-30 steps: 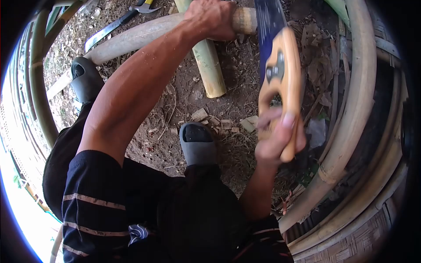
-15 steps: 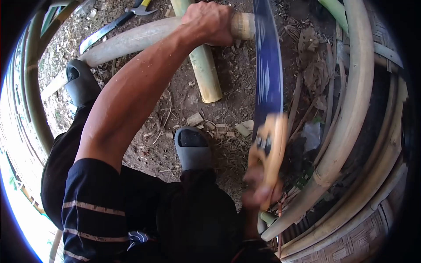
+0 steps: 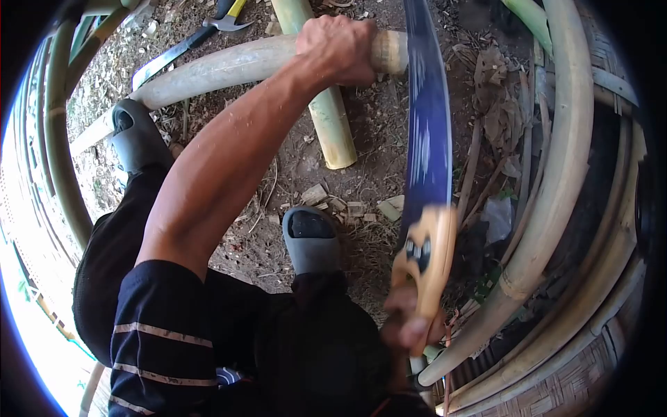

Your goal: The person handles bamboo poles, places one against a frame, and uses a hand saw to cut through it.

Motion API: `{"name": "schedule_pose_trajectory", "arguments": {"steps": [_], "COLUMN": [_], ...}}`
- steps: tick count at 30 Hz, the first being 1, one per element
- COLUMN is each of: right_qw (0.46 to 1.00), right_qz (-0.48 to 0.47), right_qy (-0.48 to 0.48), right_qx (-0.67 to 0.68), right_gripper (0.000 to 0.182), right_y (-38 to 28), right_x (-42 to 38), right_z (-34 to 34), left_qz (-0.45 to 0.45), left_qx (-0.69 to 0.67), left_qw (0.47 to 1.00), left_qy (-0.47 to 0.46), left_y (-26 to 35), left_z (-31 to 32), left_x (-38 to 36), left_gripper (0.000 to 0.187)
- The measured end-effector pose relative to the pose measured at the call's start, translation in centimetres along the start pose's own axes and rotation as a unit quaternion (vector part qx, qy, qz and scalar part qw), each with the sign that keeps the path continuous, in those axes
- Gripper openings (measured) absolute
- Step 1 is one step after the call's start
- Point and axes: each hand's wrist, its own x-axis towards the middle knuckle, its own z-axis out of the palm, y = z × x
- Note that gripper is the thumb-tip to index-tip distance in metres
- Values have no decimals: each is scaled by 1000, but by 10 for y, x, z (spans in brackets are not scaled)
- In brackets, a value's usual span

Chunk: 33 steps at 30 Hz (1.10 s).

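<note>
My left hand (image 3: 338, 50) is wrapped around the top of a pale bamboo pole (image 3: 222, 73), close to its right end. The pole lies across a shorter green bamboo piece (image 3: 332, 132) on the dirt. In my right hand (image 3: 413, 323), somewhat blurred, is the light wooden handle of a handsaw (image 3: 429, 139). Its long blue blade points away from me, right beside the pole's end, just right of my left hand. My left foot, in a grey slipper (image 3: 139, 139), is beside the pole's far left part.
A machete (image 3: 170, 57) and a yellow-handled hammer (image 3: 228, 22) lie at the upper left. Wood chips (image 3: 314, 194) litter the dirt before my other slipper (image 3: 311, 243). Long curved bamboo poles (image 3: 566, 153) line the right side, near woven matting (image 3: 556, 389). More bamboo (image 3: 59, 139) stands left.
The saw has been drawn back toward me, its handle now lower in view. My left hand keeps its grip on the pole. The whole view has shifted slightly.
</note>
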Motion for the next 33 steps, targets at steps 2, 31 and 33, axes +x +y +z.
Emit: {"name": "schedule_pose_trajectory", "arguments": {"steps": [2,31,33], "right_qw": [998,974,959], "right_qz": [27,69,117], "right_qy": [-23,-157,-165], "right_qx": [49,147,200], "right_gripper": [27,35,36], "right_y": [-3,8,-4], "right_x": [57,61,91], "right_z": [34,-46,-12], "left_qz": [11,-52,-57], "left_qx": [-11,-23,-12], "left_qw": [1000,998,997], "left_qy": [21,28,53], "left_y": [2,-6,-7], "left_z": [-2,-7,-5], "left_x": [-1,13,9], "left_gripper": [50,41,42]}}
